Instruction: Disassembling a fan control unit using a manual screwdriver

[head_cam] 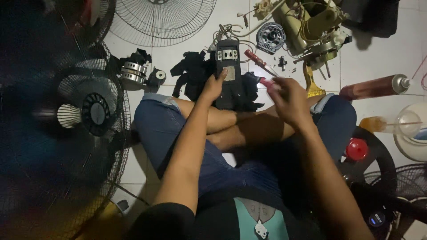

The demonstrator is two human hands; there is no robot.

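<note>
I sit cross-legged on a white tiled floor. My left hand [214, 86] grips the side of a black fan switch housing [229, 73] that stands on end in front of my shins, its grey button panel at the top. My right hand [289, 100] is closed around a small pink-handled tool [267, 83], held just right of the housing. A red-handled screwdriver [259, 62] lies on the floor just beyond it. Black plastic pieces [191, 71] lie around the housing.
A standing fan in its black wire guard [84, 115] fills the left. A loose guard [162, 20] lies at the top. A motor winding [270, 36], cream fan body [311, 26], spray can [376, 87], red knob [357, 149] and white container [411, 129] sit to the right.
</note>
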